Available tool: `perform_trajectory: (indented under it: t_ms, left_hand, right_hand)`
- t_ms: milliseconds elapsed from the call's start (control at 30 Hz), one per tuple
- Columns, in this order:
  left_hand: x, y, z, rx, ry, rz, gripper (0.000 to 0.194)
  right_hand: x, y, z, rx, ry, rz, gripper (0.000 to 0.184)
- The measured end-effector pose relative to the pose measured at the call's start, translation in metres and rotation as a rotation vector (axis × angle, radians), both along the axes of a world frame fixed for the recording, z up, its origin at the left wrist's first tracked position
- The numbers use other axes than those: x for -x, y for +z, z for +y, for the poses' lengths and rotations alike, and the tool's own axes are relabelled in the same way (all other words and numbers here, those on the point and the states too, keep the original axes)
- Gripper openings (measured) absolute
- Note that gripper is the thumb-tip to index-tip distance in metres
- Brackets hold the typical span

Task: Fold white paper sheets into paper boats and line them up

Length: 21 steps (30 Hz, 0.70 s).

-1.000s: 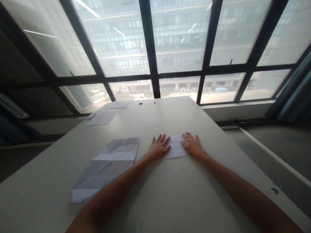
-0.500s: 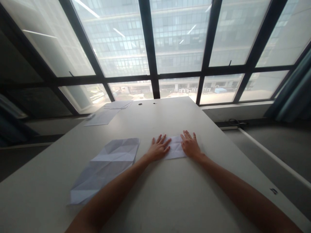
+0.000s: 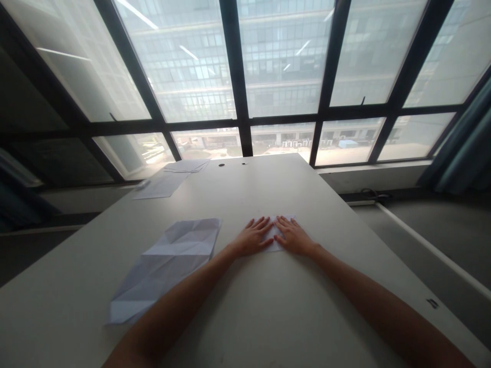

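A small sheet of folded white paper (image 3: 274, 246) lies flat on the white table, mostly covered by my two hands. My left hand (image 3: 253, 237) rests palm down on its left part, fingers stretched out. On the right part lies my right hand (image 3: 293, 236), also flat with its fingers extended. The fingertips of both hands come close together over the middle of the paper. To the left of my left forearm is a larger creased white sheet (image 3: 169, 260), partly hidden by that arm.
Several white sheets (image 3: 163, 185) lie at the table's far left corner. Two small dark spots, one a round hole (image 3: 221, 165), mark the far end of the tabletop (image 3: 245, 197). A small dark mark (image 3: 432, 303) sits near the right edge. Windows stand beyond.
My right hand has moved left across the paper toward my left hand, and its fingers have turned leftward. My left hand has shifted only slightly. The larger sheet has stayed put.
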State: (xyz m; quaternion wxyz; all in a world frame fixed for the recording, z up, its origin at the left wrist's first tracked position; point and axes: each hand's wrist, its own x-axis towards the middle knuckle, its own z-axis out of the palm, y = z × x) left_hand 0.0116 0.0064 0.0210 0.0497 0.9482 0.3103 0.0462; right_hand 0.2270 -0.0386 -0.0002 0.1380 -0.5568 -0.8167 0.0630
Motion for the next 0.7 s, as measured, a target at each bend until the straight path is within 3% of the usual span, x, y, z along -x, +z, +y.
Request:
perform_trajectory:
  t_ms: [433,567,700]
  left_hand:
    - [0.0,0.0,0.0,-0.005,0.013,0.033,0.074]
    - [0.001,0.002,0.001,0.003,0.011,0.038,0.074]
    - [0.0,0.003,0.001,0.004,0.008,0.041,0.071]
  right_hand:
    - [-0.009,-0.003,0.005,0.103,-0.083,-0.079,0.073]
    - [-0.02,-0.011,0.01,0.084,-0.27,-0.084,0.061]
    - [-0.03,-0.017,0.015,-0.025,-0.53,-0.039,0.063]
